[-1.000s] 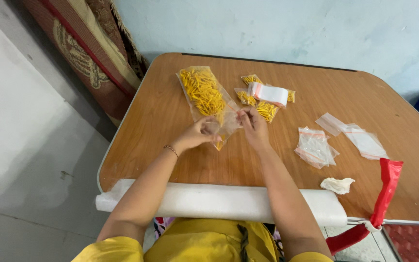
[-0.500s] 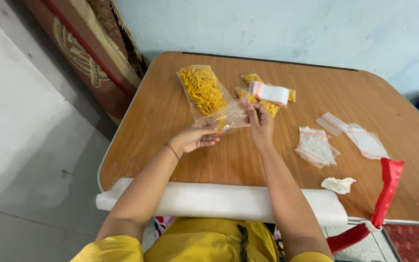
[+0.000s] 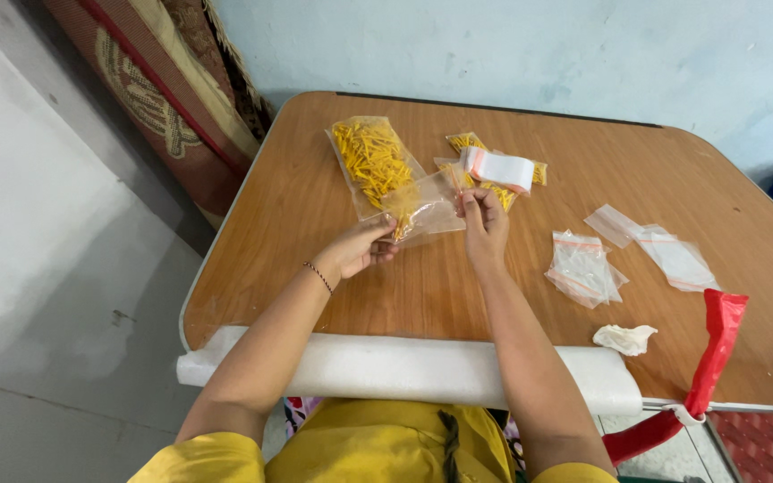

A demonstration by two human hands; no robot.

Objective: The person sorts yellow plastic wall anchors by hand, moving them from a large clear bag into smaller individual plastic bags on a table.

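Note:
My left hand (image 3: 361, 250) and my right hand (image 3: 484, 229) both pinch a small clear zip bag (image 3: 427, 207) held just above the wooden table (image 3: 297, 215); a few yellow pieces show inside it. Right behind it lies a larger clear bag full of yellow pieces (image 3: 372, 163). Smaller filled bags of yellow pieces (image 3: 467, 143) lie beyond my right hand, under a stack of folded bags with a red strip (image 3: 499, 169).
Empty clear zip bags lie to the right in a pile (image 3: 581, 268) and a loose pair (image 3: 660, 246). A crumpled white scrap (image 3: 624, 338) lies near the front edge. A white foam roll (image 3: 404, 368) pads that edge. A red strap (image 3: 716, 353) hangs at right. A rolled carpet (image 3: 158, 94) leans at left.
Both hands have spread apart along the small bag and moved it slightly farther from me, my right hand rising toward the filled bags.

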